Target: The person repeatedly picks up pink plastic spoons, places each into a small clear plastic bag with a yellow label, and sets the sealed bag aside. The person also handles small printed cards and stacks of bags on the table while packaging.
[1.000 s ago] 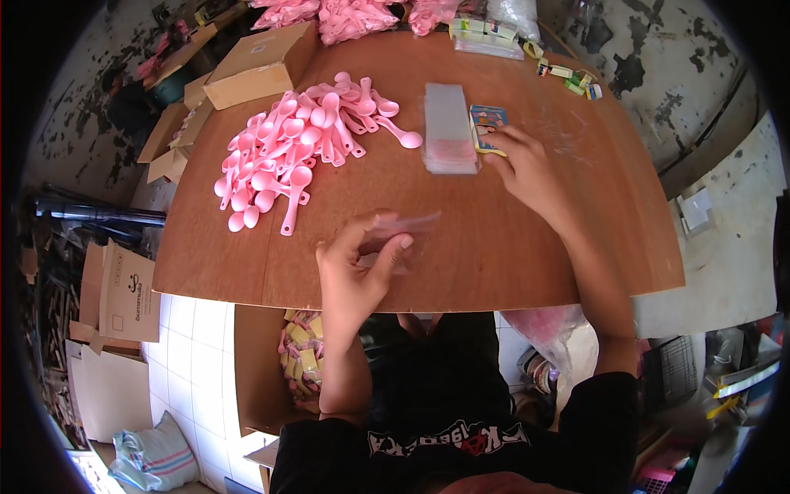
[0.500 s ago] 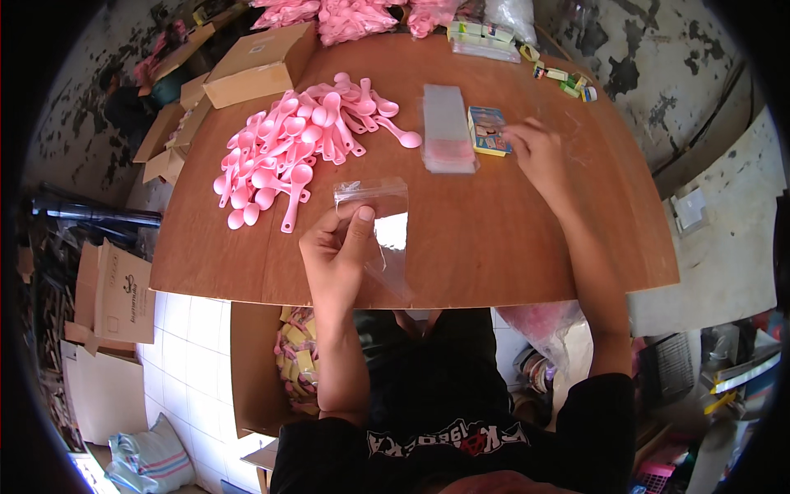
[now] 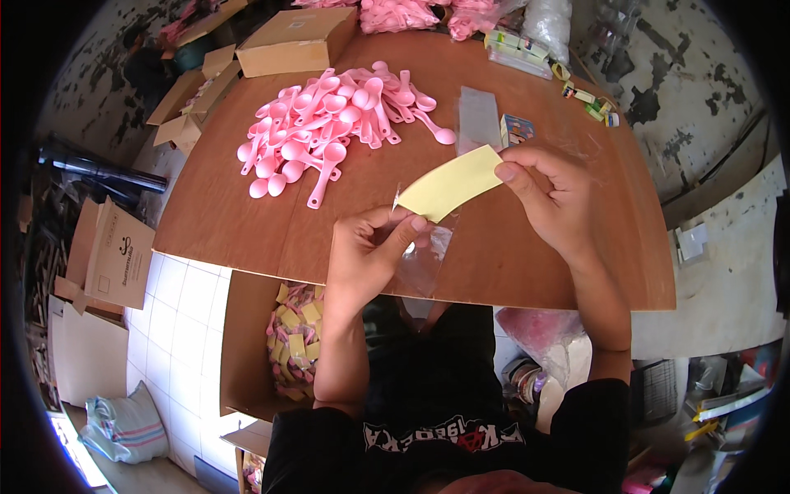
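A pale yellow card (image 3: 451, 183) is pinched at its upper right end by my right hand (image 3: 555, 198). The card's other end is at the mouth of a clear plastic bag (image 3: 424, 267), whose upper part my left hand (image 3: 362, 259) grips between thumb and fingers. Whether the card's tip is inside the bag, I cannot tell. Beyond my hands lie a stack of flat clear bags (image 3: 477, 111) and, beside it, a small stack of printed cards (image 3: 517, 129), partly hidden by my right hand. To the left is a heap of pink plastic spoons (image 3: 329, 123).
A closed cardboard box (image 3: 296, 43) stands at the table's far left. Packed pink bundles (image 3: 399, 15) and small yellow-green packs (image 3: 588, 100) line the back. Below the table's front edge, an open carton (image 3: 247, 346) holds pink and yellow packed pieces.
My right hand has come back from the printed card stack toward my left hand, bringing a card. My left hand has shifted slightly right with the bag, and the view has turned a little.
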### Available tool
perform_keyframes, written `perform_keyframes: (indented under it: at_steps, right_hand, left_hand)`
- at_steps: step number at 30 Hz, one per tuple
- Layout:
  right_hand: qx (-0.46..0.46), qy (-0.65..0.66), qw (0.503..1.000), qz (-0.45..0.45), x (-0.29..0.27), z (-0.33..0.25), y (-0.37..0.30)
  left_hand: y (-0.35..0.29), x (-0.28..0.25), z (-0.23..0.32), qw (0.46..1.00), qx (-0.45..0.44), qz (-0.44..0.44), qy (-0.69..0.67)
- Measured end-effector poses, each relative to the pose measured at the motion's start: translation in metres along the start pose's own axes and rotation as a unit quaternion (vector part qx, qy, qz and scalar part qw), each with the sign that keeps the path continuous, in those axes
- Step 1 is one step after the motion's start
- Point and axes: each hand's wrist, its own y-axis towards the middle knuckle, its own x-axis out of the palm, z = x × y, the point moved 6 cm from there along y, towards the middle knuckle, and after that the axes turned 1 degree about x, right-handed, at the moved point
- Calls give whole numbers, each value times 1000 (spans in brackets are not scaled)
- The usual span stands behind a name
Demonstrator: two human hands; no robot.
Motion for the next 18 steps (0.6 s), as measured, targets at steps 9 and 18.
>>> perform_keyframes:
  at_steps: [9,18]
  right_hand:
    - [-14,-22,1000,7,2,-6,-2]
    - [64,21,996,-65,18,-4,-13]
  left_hand:
    - [-4,2,7,998,-7,-31,56]
    - [-4,9,0,993,-48,-60,91]
